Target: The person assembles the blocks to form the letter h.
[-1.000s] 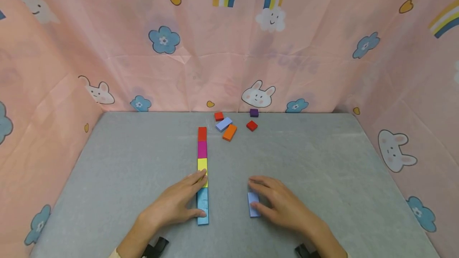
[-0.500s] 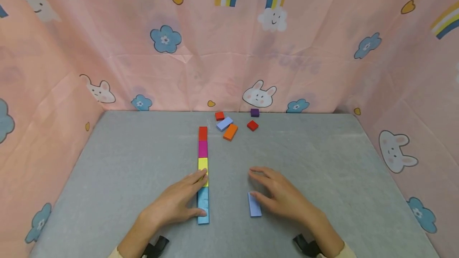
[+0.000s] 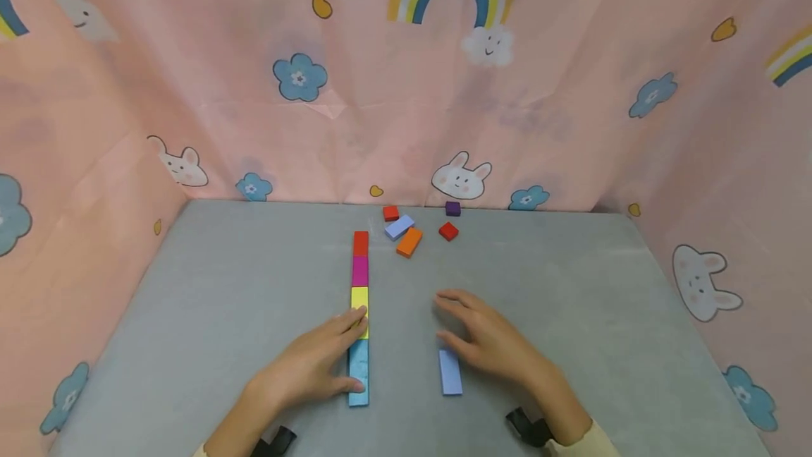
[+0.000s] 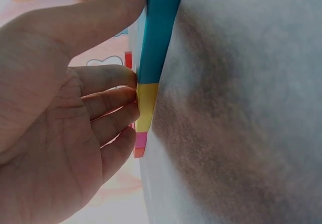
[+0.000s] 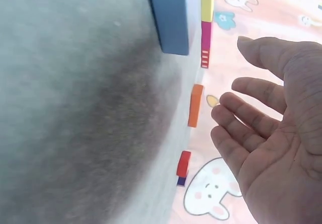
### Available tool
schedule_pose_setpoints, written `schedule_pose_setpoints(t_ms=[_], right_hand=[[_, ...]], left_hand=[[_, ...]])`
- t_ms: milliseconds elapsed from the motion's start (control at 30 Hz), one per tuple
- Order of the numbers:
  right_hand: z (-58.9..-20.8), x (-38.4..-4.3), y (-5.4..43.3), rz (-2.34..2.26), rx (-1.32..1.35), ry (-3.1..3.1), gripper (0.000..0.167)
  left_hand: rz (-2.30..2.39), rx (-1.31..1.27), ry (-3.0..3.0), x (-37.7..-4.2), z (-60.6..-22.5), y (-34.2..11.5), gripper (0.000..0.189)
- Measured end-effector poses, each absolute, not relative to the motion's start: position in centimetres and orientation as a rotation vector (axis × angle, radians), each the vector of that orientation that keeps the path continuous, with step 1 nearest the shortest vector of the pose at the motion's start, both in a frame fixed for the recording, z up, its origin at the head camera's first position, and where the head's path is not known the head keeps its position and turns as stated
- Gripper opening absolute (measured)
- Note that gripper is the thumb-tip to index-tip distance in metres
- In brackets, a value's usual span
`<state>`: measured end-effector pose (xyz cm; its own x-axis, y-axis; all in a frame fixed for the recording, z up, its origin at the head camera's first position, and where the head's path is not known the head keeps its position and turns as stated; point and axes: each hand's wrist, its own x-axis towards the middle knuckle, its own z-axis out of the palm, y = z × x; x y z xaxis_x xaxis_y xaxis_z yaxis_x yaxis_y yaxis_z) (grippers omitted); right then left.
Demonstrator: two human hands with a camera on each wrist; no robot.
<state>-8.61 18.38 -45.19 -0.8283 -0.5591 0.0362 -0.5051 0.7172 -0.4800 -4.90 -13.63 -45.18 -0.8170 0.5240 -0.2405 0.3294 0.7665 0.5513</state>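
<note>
A straight row of blocks runs away from me in the head view: a light blue block (image 3: pixel 358 364) nearest, then a yellow block (image 3: pixel 359 296), a magenta block (image 3: pixel 360 271) and a red block (image 3: pixel 361 243) at the far end. My left hand (image 3: pixel 304 365) rests along the row's left side, fingertips on the yellow block and thumb on the light blue one, fingers extended. To the right, a periwinkle block (image 3: pixel 451 375) lies alone. My right hand (image 3: pixel 495 344) hovers just beyond it with loosely spread fingers (image 5: pixel 251 118), holding nothing.
Near the table's back edge lie a small red block (image 3: pixel 390 214), another periwinkle block (image 3: pixel 399 228), an orange block (image 3: pixel 409 242), a second small red block (image 3: pixel 448 231) and a purple block (image 3: pixel 453 209). A pink printed curtain (image 3: pixel 380 111) encloses the grey table (image 3: pixel 558 288).
My right hand has moved forward off the near periwinkle block, which has stayed in place. The left hand keeps its position on the row. The head view has tilted slightly.
</note>
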Motion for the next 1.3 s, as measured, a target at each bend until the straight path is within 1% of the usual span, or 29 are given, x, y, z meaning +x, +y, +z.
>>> schedule_pose_setpoints(t_ms=[267,600,1100,1300], right_hand=[[-44.9,-10.1,17.3,-0.779,-0.792,2.8,0.061],[-45.3,-12.0,16.5,-0.787,-0.745,2.804,0.061],[-45.5,-15.8,14.9,-0.781,-0.742,2.782,0.065],[-45.3,-16.8,14.0,-0.77,-0.737,2.78,0.064]], left_hand=[[0.714,0.666,2.581,-4.5,-45.2,-13.8,0.097],[0.714,0.663,2.554,-4.5,-45.4,-13.7,0.096],[0.723,0.659,2.557,-4.7,-45.0,-13.9,0.095],[0.722,0.662,2.56,-4.7,-44.8,-13.9,0.095]])
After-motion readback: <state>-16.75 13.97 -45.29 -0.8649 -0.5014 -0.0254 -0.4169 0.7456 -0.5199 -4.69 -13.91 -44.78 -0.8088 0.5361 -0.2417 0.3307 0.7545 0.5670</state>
